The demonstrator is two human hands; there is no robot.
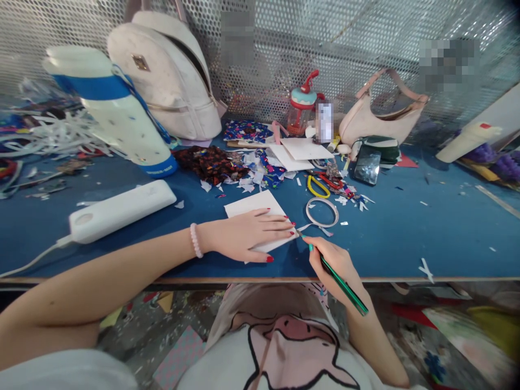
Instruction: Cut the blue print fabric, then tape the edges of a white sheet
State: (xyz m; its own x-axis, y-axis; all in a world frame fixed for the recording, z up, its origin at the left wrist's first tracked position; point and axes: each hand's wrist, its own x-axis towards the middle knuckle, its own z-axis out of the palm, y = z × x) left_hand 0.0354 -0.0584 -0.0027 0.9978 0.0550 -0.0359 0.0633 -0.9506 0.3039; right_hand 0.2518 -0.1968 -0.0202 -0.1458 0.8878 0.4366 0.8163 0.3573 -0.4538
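- Left hand (247,235), fingers spread flat, presses a white square paper card (254,205) onto the blue tabletop (406,233).
- Right hand (333,262) grips a slim green pencil (343,287), its tip pointing up-left at the card's edge.

The left grip (244,238) covers the near half of the white card (254,205), so that part cannot be inspected, and the fingers of the right grip (331,260) partly hide the front of the pencil (343,285). Two pixelated patches (238,38) on the mesh wall (345,43) and a third beside the drink bottle (301,105) are unreadable. The desk (406,238) is cut off at both sides, and its scraps are too small to identify.
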